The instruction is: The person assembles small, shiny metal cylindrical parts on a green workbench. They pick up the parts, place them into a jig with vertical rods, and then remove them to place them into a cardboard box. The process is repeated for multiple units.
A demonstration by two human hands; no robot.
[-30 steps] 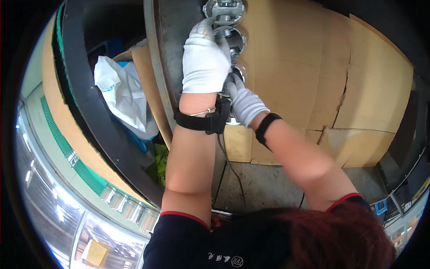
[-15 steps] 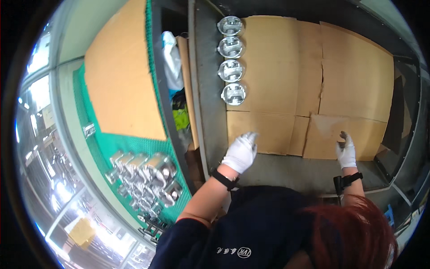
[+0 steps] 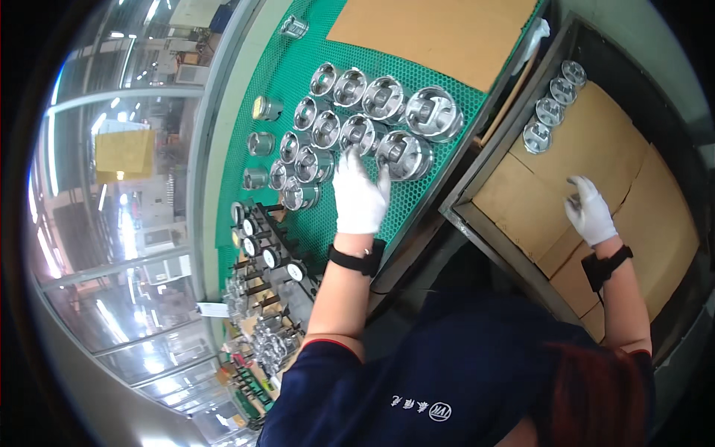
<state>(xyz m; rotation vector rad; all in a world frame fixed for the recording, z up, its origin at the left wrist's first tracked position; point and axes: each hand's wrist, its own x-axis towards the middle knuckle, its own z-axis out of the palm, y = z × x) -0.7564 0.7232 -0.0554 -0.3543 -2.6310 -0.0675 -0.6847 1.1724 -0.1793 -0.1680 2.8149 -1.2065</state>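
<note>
Several silver metal pistons stand in rows on a green perforated mat (image 3: pixel 428 190). My left hand (image 3: pixel 361 194), in a white glove, reaches over the mat's near edge with thumb and fingers apart. Its fingertips are at the front row, just left of a large piston (image 3: pixel 404 155) and below another piston (image 3: pixel 359 134); whether they touch either one I cannot tell. My right hand (image 3: pixel 590 214), also gloved in white, hovers above a cardboard-lined tray (image 3: pixel 514 186) with loosely bent fingers and nothing in them. A line of pistons (image 3: pixel 550 112) lies along that tray's far left side.
A cardboard sheet (image 3: pixel 436 37) covers the mat's far part. A dark metal rim (image 3: pixel 477 175) separates the bench from the tray. Left of my forearm stands a dark rack (image 3: pixel 287 261) with round white-faced parts. Glass panes (image 3: pixel 134 246) run along the left.
My view has turned left, bringing the bench of pistons to the middle. My left hand has gone from above the tray to the pistons on the green mat. My right hand stays over the cardboard.
</note>
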